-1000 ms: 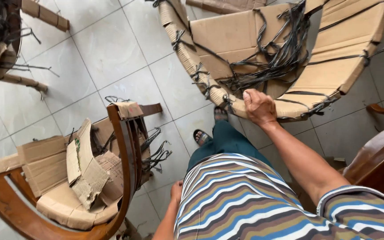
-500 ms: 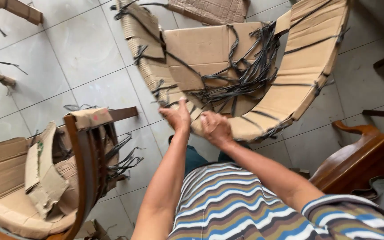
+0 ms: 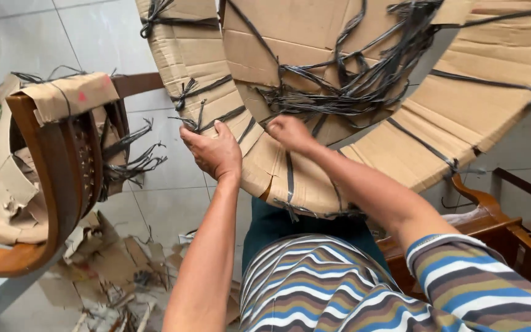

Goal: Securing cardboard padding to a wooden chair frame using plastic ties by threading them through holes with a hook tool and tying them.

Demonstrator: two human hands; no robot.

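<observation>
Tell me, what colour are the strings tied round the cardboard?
The strings are black, seen clearly in the head view.

Count, head view: 2 hands, left hand (image 3: 215,152) and right hand (image 3: 290,132), both at frame centre. 2 cardboard-wrapped chairs: chair one (image 3: 364,92) across the top, chair two (image 3: 38,178) at left. 1 bare wooden chair (image 3: 511,227), lower right. Cardboard scraps (image 3: 112,270), lower left: too many to count.

the cardboard-wrapped chair frame (image 3: 364,141) runs off the top and right edges, so its full shape cannot be told. the right hand (image 3: 290,132) has its fingertips hidden among the black straps (image 3: 364,86). the wooden chair (image 3: 50,178) on the left is cut by the left edge.
</observation>
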